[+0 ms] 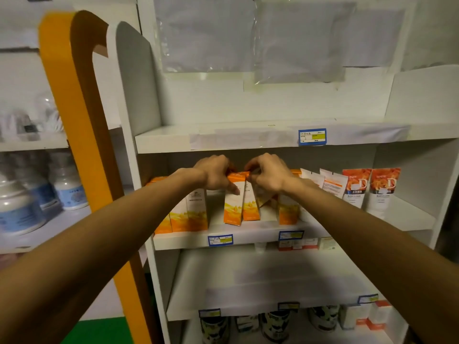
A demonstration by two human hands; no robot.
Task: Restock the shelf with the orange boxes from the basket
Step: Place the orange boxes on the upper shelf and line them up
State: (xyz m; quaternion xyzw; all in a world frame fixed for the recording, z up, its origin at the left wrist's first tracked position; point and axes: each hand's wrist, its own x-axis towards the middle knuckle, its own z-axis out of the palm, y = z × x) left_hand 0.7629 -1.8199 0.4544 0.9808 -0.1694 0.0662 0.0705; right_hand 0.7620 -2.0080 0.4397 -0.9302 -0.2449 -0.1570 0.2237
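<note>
Several orange-and-white boxes stand on the middle shelf [248, 234]. My left hand [214, 173] grips the top of one orange box [233, 204] near the shelf's middle, thumb on its front face. My right hand [269, 173] is closed over the tops of the boxes just to the right, where a tilted box [264, 197] leans; whether it grips one I cannot tell for sure. More orange boxes [188, 214] stand at the left end, and another [288, 211] under my right wrist. The basket is out of view.
White tubes with orange labels [372, 189] stand to the right on the same shelf. The shelf above [223, 140] carries a blue price tag [312, 137]. Lower shelves hold small boxes and cans [275, 324]. An orange-edged side panel [82, 120] and white bottles [67, 189] are on the left.
</note>
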